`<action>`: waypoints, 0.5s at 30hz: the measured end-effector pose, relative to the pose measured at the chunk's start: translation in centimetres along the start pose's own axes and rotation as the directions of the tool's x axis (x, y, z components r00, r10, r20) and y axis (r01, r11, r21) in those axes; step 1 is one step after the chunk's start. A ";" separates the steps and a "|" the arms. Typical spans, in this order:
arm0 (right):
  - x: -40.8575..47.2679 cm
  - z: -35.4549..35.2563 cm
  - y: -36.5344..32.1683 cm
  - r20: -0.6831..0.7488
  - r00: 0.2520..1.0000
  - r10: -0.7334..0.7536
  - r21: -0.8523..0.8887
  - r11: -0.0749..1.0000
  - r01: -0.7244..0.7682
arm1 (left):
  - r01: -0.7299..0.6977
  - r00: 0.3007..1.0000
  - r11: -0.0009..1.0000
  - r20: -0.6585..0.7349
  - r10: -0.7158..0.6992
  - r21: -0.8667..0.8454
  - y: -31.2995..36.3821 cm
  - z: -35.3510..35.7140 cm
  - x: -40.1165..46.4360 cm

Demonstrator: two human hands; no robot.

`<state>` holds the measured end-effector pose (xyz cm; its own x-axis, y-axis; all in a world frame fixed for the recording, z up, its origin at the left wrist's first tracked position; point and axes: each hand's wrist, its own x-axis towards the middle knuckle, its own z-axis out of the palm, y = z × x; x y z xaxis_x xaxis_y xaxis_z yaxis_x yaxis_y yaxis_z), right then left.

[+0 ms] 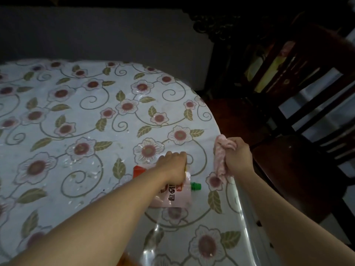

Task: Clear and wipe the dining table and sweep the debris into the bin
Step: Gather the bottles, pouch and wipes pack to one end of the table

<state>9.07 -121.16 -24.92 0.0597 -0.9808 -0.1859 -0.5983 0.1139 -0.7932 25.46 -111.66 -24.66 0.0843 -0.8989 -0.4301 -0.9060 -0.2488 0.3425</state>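
A round dining table [80, 116] is covered with a floral plastic cloth. Near its right front lies a pink-and-red sauce pouch [177, 196] with a green cap. My left hand [172, 164] rests fisted on the pouch's upper end, gripping it. My right hand [238, 156] hovers at the table's right edge, closed around a crumpled pink cloth [220, 160] that hangs down from the fist. Small white crumbs [80, 164] are scattered across the cloth to the left of the pouch.
Dark wooden chairs [299, 89] stand close to the table's right side, with one seat [299, 169] just beyond my right hand. A grey wall [96, 31] runs behind the table. The room is dim.
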 end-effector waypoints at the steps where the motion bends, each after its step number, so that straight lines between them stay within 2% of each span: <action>1: 0.2 0.6 0.2 0.019 0.999 -0.035 -0.058 0.998 0.036 | 0.005 1.000 1.000 0.026 -0.005 0.013 -0.1 -0.2 0.1; 4: 0.2 2.3 0.8 0.100 0.985 -0.142 -0.238 0.958 0.162 | -0.019 0.998 0.999 0.059 0.021 -0.029 -0.7 -0.8 0.1; 6: -0.1 3.1 1.2 0.093 0.981 -0.168 -0.371 0.909 0.191 | -0.031 0.998 0.993 0.059 0.038 -0.113 -1.2 -1.1 -0.6; 9: -0.7 4.4 1.5 0.030 0.932 -0.360 -0.639 0.710 0.295 | -0.023 0.999 0.962 -0.035 0.014 -0.272 -2.2 -2.1 -2.3; 10: -0.8 4.7 1.4 0.024 0.928 -0.371 -0.662 0.690 0.293 | -0.029 0.995 0.954 -0.100 -0.001 -0.299 -2.7 -2.6 -3.0; 13: -1.7 6.0 1.0 0.011 0.959 -0.283 -0.607 0.760 0.231 | -0.037 0.956 0.916 -0.280 -0.083 -0.399 -4.8 -4.0 -5.3; 15: -2.6 6.5 1.1 0.006 0.953 -0.303 -0.574 0.780 0.251 | -0.035 0.914 0.864 -0.365 -0.176 -0.503 -6.0 -4.5 -6.3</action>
<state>13.47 -117.40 -29.12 0.2427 -0.9683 0.0593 -0.9099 -0.2484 -0.3323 32.17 -106.09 -20.24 0.3878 -0.9097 -0.1486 -0.5765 -0.3652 0.7309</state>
